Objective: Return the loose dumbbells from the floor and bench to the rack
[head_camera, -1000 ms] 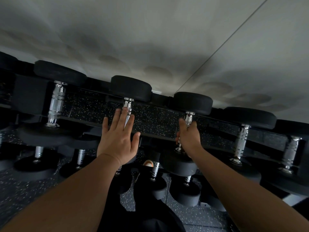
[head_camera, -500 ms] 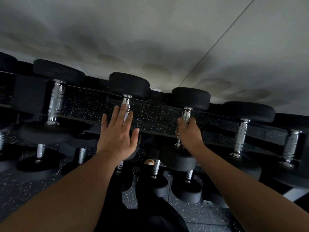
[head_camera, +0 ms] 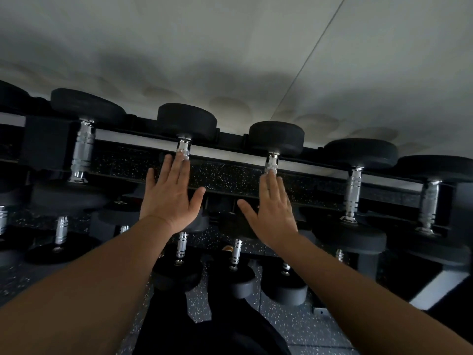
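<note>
- Head view: the left hand [head_camera: 169,198] is spread flat, fingers straight and a little fanned, gripping nothing; its fingertips [head_camera: 183,160] lie over the chrome handle of the left dumbbell [head_camera: 186,119], which sits on the top tier of the rack [head_camera: 230,147].
- The right hand [head_camera: 272,213] is likewise flat, thumb held out wide, holding nothing; just beyond its fingertips the handle of the right dumbbell [head_camera: 276,137] runs up to its black head, also on the top tier.
- Whether either palm actually touches the handle under it cannot be told.
- Outward of each hand more racked dumbbells stand in a row; below the wrists a lower tier holds smaller ones.
- Risks, as I judge them: both weights look seated, but a handle not fully settled in its cradle could roll toward the fingers once the hands lift.
- A careless withdrawal could knock knuckles on the rail or nudge a neighbouring head.
</note>
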